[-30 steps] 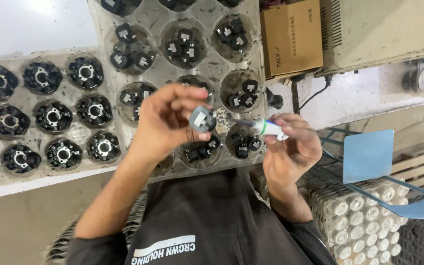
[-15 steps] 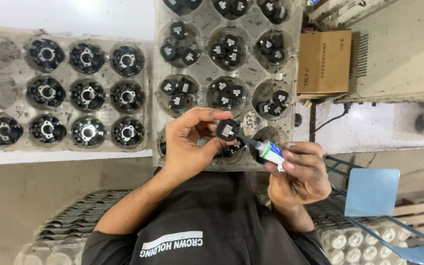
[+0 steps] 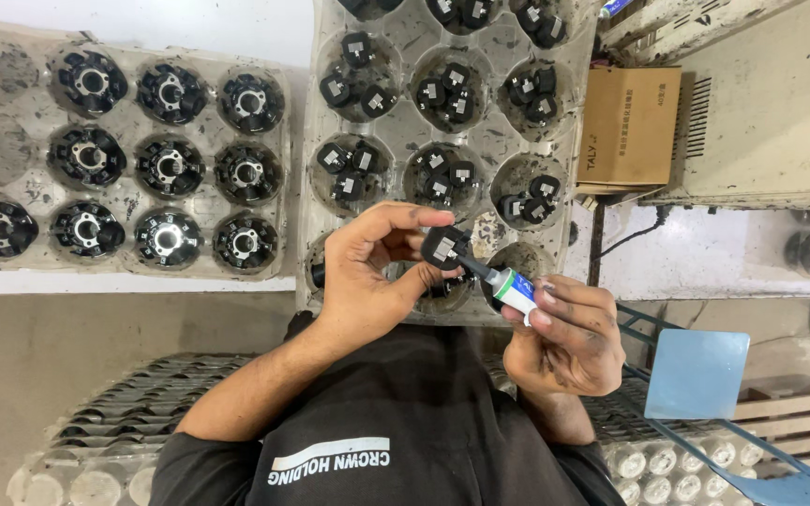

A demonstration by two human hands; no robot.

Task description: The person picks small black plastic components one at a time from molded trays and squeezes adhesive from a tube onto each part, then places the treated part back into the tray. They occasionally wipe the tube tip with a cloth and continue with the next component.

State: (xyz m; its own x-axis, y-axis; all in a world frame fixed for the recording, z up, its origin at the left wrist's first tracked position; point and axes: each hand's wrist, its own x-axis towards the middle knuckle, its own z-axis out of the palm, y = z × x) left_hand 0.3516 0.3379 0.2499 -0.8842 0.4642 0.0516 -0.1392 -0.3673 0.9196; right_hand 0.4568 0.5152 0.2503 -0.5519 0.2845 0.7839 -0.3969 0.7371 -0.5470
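A small black square component (image 3: 444,247) is pinched between the thumb and forefinger of the left hand (image 3: 372,276), just above the near edge of the clear moulded tray (image 3: 396,192). A small adhesive tube (image 3: 510,284) is gripped in the closed fingers of the right hand (image 3: 562,337), its dark nozzle touching the component's edge. The step in hand is judged to be the dosing of adhesive. For a sound result, the component is best held steady with its face kept clear of the fingertips, and the tube squeezed lightly so that only a small bead is laid. Similar black parts are seen in the tray's pockets; round black assemblies (image 3: 169,169) are seated in a second tray to the left of it.
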